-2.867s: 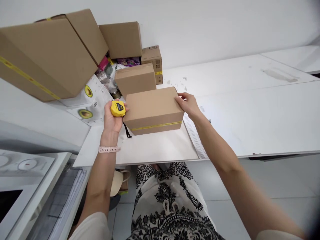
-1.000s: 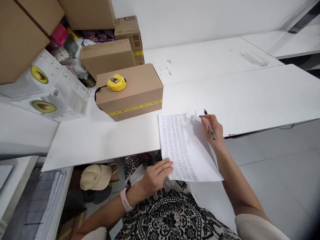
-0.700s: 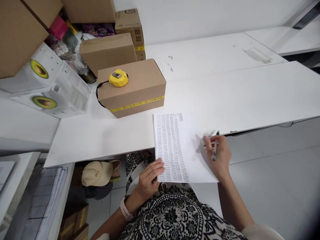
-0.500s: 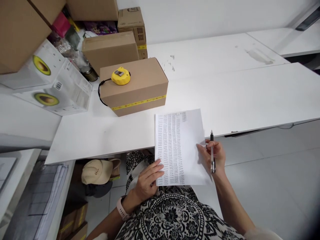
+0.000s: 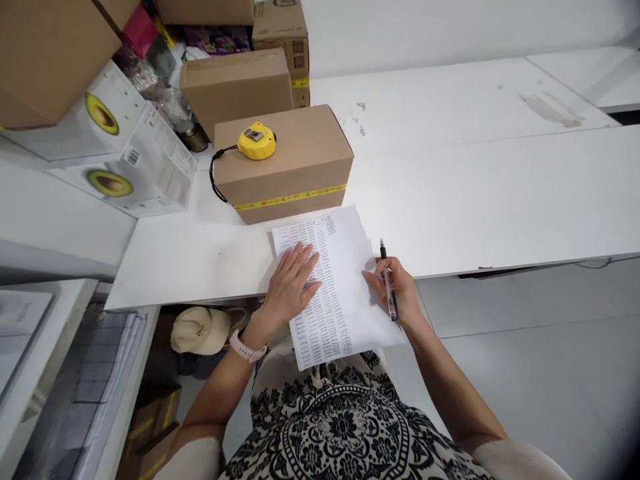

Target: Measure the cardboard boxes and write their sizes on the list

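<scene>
A printed sheet of paper [image 5: 345, 267], with columns of small text on its left part, lies tilted at the table's front edge and overhangs it. My left hand [image 5: 293, 280] rests flat on the sheet's left side, fingers spread. In my right hand [image 5: 400, 287] is a pen [image 5: 388, 283] with a black grip and clear barrel, its tip pointing away from me. The thumb of that hand touches or nearly touches the sheet's right edge. Behind the paper stands a closed cardboard box [image 5: 285, 163] with yellow printed tape. On its top sits a yellow tape measure [image 5: 257, 141] with a black strap.
More cardboard boxes [image 5: 240, 83] stand at the back left, beside white boxes with avocado pictures [image 5: 150, 160]. The white table [image 5: 475, 193] stretches right along the wall. Below its left part is a beige cap [image 5: 201, 331]; a shelf [image 5: 65, 347] stands at far left.
My left hand has moved from the sheet's lower left edge up onto its printed face. The paper has turned counterclockwise and shifted left, and my right hand has moved left with the pen.
</scene>
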Demonstrator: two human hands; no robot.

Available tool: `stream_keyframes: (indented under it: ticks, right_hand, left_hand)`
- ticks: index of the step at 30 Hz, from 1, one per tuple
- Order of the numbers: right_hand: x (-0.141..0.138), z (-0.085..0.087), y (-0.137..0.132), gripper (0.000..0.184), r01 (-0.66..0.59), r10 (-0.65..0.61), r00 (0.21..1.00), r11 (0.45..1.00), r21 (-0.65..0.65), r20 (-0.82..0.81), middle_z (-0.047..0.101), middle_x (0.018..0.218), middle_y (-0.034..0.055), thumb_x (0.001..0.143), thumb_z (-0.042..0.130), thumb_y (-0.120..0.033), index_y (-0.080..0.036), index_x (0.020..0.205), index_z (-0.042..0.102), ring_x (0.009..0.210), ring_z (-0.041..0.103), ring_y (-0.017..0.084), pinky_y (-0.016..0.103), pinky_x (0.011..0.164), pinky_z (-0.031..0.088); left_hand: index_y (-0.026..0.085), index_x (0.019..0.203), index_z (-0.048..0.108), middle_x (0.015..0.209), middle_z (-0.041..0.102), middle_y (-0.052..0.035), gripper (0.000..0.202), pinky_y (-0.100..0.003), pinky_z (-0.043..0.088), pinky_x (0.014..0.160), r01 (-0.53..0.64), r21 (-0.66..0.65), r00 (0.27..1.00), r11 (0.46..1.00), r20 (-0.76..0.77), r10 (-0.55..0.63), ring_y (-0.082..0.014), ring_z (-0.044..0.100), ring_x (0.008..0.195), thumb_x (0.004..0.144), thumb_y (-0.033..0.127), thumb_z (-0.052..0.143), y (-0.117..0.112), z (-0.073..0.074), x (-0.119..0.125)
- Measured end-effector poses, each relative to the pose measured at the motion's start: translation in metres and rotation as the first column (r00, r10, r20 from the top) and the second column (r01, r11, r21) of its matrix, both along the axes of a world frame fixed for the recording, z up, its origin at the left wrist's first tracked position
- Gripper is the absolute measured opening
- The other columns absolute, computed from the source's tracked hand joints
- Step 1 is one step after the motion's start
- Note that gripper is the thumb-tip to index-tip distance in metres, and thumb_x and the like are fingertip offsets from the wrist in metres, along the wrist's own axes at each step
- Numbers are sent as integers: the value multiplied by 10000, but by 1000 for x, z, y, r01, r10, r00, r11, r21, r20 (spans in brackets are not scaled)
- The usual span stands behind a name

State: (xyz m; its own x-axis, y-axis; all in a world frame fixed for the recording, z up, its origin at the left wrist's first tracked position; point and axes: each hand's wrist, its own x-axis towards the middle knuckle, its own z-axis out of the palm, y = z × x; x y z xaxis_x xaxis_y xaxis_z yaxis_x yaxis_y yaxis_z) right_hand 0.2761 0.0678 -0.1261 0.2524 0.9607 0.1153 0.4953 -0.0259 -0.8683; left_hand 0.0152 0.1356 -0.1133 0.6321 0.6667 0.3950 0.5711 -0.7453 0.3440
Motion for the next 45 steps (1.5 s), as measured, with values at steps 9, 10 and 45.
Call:
stream_keyframes:
  ticks: [9, 10, 45]
  right_hand:
    - [11, 47, 41, 585, 134, -103, 967, 984, 119, -233, 712, 1075, 103, 962, 312, -725, -252, 1182, 577, 1001, 684, 258, 443, 863, 539]
    - [7, 49, 54, 614, 53, -14, 937, 993, 103, -349, 712, 1094, 103, 940, 356, -749, -250, 1213, 586, 1035, 679, 256, 439, 883, 540]
    - [-32, 3, 135, 217, -136, 152, 969, 986, 94, -197, 403, 562, -65, 760, 621, -267, -243, 679, 421, 540, 363, 118, 288, 533, 281]
  left_hand:
    - [283, 1549, 419, 1685, 293, -139, 660, -683, 131, 1231, -63, -135, 952, 989, -304, 19, -394, 206, 1564, 964, 544, 580, 30, -8, 14]
    - [293, 1546, 424, 1688, 290, -129, 664, -681, 126, 1231, -73, -150, 945, 986, -326, 20, -393, 211, 1562, 957, 553, 586, 30, -5, 15]
    - [323, 1557, 403, 1691, 306, -29, 645, -750, 26, 1201, -103, -248, 932, 963, -363, 6, -394, 202, 1556, 980, 594, 504, 45, 8, 31]
